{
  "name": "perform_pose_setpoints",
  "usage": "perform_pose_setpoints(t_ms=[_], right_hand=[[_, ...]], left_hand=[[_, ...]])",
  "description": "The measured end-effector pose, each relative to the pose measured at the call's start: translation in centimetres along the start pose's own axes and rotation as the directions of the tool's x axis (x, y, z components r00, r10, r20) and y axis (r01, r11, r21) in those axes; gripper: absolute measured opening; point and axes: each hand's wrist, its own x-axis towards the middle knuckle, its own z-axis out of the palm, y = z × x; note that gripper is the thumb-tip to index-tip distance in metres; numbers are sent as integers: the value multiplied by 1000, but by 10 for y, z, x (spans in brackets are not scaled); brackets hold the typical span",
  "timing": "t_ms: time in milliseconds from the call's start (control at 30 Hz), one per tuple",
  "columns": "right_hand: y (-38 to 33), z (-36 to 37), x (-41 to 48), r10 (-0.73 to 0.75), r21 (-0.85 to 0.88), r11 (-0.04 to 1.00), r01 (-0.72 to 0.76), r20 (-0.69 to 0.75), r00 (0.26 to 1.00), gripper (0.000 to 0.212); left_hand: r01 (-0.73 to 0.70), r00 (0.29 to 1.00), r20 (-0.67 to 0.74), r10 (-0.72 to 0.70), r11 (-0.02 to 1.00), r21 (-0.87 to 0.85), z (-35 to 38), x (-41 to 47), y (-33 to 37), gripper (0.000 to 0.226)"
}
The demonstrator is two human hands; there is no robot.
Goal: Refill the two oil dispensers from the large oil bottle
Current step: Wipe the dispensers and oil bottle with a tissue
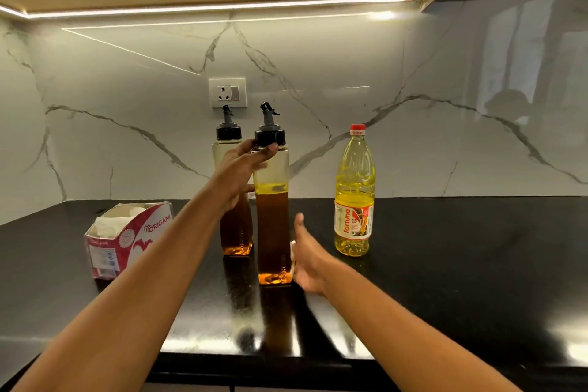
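- Your left hand (243, 169) reaches up and forward, and its thumb and fingers pinch the neck of the nearer dispenser (273, 232), a tall square clear plastic bottle with a black cap and a grey pour spout.
- That dispenser stands upright on the glossy black countertop (445, 280), and its amber oil comes up to just below your left hand.
- Your right hand (310, 261) sits low against the right side of the same dispenser, thumb pointing up. Its fingers are hidden and blurred, so you cannot tell whether it grips the bottle or only touches it.
- The farther dispenser (237, 232), of the same clear square make with a black cap, stands just behind your left hand and wrist, which partly cover it.
- The large oil bottle (353, 194), a round clear plastic one with yellow oil, a red cap and a "fortune" label, stands upright to the right of your right hand, apart from it.
- A red and white cardboard tissue box (127, 239) lies to the left of your left forearm.
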Motion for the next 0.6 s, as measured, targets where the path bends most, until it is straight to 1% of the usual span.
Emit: perform_pose_setpoints(t_ms=[33,100,167,233,333,367,400,433,467,500,567,600], right_hand=[[-14,5,2,-49,43,998,49,-10,999,85],[-54,16,1,-223,61,972,226,-42,974,84],[-95,25,-3,-383,-15,924,383,-80,920,77],[-121,27,-6,-457,-105,888,448,-91,885,67],[-117,13,-11,-483,-269,858,437,-131,866,47],[-106,5,-11,-469,-299,860,413,-147,871,38],[-92,-1,-10,-444,-321,867,380,-153,883,31],[-77,-6,-7,-416,-363,867,341,-154,896,26],[-63,-10,-3,-393,-424,857,294,-167,904,24],[-51,-12,0,-373,-474,845,248,-189,908,24],[-33,-14,5,-349,-490,848,200,-234,907,24],[-26,-15,6,-335,-468,863,188,-253,908,23]], left_hand=[[2,1000,4,-2,1000,-4,0,0,0,54],[-4,1000,9,4,1000,-1,0,0,0,52],[5,1000,20,-5,1000,9,-1,1,1,56],[48,997,65,-47,999,-22,-5,1,4,58],[61,986,161,-50,996,-68,-14,4,6,39],[60,983,179,-46,995,-74,-18,6,6,39],[53,982,186,-41,997,-57,-21,7,6,45],[30,985,172,-29,1000,2,-23,7,7,55],[-18,991,135,4,995,98,-24,6,8,65],[-87,995,74,73,975,205,-23,5,10,72],[-207,967,-61,246,906,369,-20,4,18,74],[-241,945,-90,313,858,454,-17,4,22,71]])
